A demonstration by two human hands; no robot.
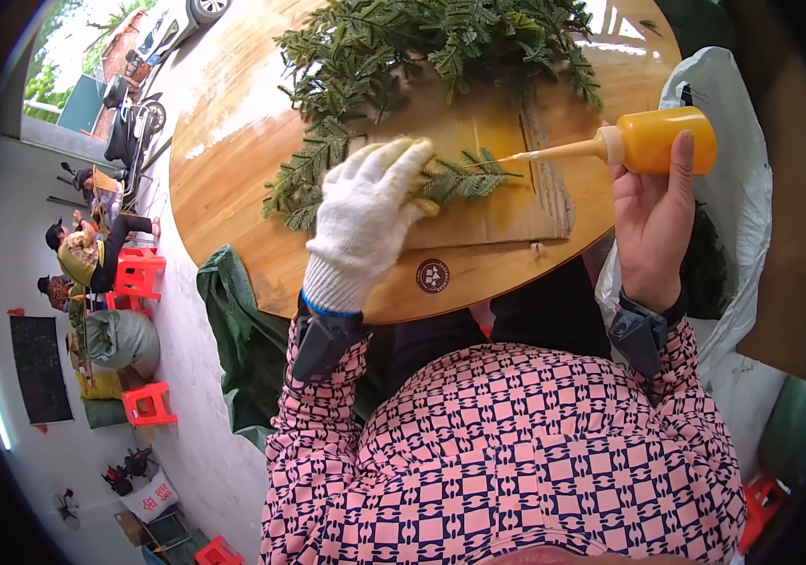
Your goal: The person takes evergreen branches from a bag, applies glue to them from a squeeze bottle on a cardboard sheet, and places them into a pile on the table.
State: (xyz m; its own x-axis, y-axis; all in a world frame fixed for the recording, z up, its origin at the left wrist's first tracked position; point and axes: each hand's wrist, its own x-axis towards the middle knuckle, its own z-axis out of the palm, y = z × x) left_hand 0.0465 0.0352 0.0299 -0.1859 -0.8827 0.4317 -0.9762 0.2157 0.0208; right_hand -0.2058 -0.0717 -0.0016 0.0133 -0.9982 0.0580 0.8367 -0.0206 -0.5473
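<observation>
Standing here, I see a left hand in a white knitted glove [365, 193] over a round, glossy wooden table [224, 193], thumb and fingers bent in around a green, needle-leaved artificial pine sprig [467, 181] whose tip sticks out to the right between them. The sprig is above a flat brown cardboard sheet [507, 224] with yellowish stains, near the middle of the table; the glove covers the exact spot where the fingertips meet the stem. On the right, a bare right hand [652, 217] is wrapped around a soft orange squeeze bottle [662, 141], thumb along its near side, the other fingers mostly hidden behind it. The bottle lies nearly level, its long tan nozzle [563, 151] pointing left to the sprig's tip; I cannot tell whether they touch. A thick heap of green artificial pine branches [441, 47] covers the far part of the table, and a white plastic bag [747, 198] stands open just beyond its right edge. Far to the left, a seated person [88, 254] is near a red plastic stool [139, 273].
</observation>
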